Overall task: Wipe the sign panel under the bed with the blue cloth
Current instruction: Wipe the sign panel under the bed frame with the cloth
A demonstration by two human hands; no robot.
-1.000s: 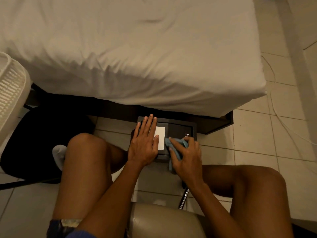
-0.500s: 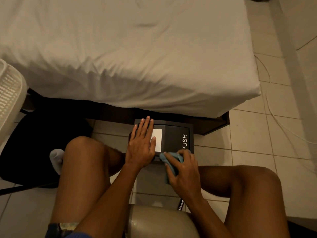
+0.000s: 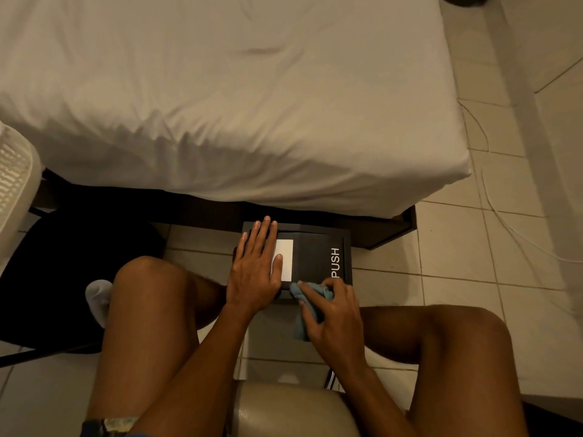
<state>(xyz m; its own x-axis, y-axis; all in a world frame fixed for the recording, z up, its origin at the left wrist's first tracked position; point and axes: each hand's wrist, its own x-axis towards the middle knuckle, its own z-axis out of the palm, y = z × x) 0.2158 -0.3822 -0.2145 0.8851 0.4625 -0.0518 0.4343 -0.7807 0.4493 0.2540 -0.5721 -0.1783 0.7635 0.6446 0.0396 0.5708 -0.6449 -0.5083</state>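
A dark sign panel (image 3: 312,257) with the white word PUSH and a white rectangle lies on the tiled floor, its far end at the edge of the bed (image 3: 220,96). My left hand (image 3: 255,269) rests flat on the panel's left part, fingers spread, partly over the white rectangle. My right hand (image 3: 331,313) grips the bunched blue cloth (image 3: 304,298) at the panel's near edge, just below the word PUSH. Part of the cloth hangs down toward me under the hand.
I sit on a beige stool (image 3: 293,411) with my bare knees on either side of the panel. A black bag (image 3: 63,279) lies on the floor at left, a white slatted basket (image 3: 12,184) beside it. A thin white cable (image 3: 492,197) trails over the tiles at right.
My right hand has dragged the cloth toward me, from over the PUSH lettering down to the panel's near edge, uncovering the word. The left hand has stayed flat on the panel.
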